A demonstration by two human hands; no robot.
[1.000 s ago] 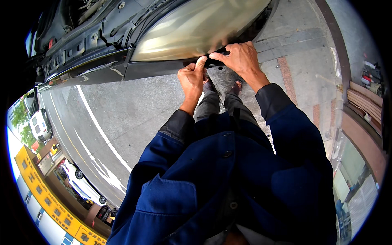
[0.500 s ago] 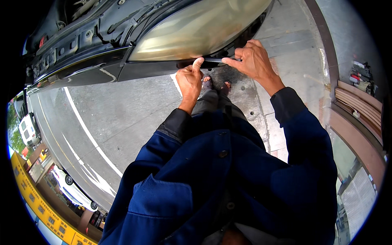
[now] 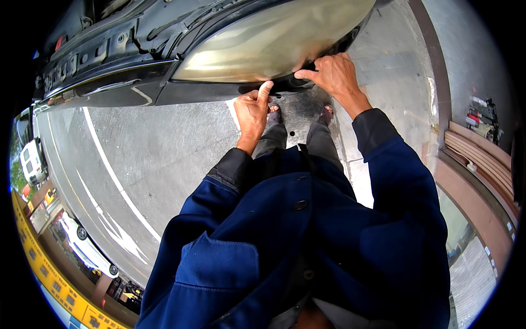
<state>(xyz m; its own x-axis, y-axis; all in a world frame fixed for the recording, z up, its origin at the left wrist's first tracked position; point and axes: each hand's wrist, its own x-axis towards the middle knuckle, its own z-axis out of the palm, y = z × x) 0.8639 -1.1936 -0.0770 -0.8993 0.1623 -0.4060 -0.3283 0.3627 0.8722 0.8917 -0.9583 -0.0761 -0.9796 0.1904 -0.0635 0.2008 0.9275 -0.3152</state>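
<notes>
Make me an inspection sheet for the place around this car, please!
Surface: grey pavement with white markings.
Things at the hands: clouded, yellowish headlight above a dark bumper.
Clutter: red and grey items at far right, too small to name.
Hands: left hand at the bumper's upper edge, thumb raised; right hand at the headlight's lower edge, thumb pointing left. Firmness of grip cannot be told.
Cables: none clearly distinguishable among exposed engine-bay parts.
Surroundings: white car and white van at left.

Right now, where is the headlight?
In the head view, the cloudy headlight is at the top centre, with the left hand and right hand near its lower edge.
</notes>
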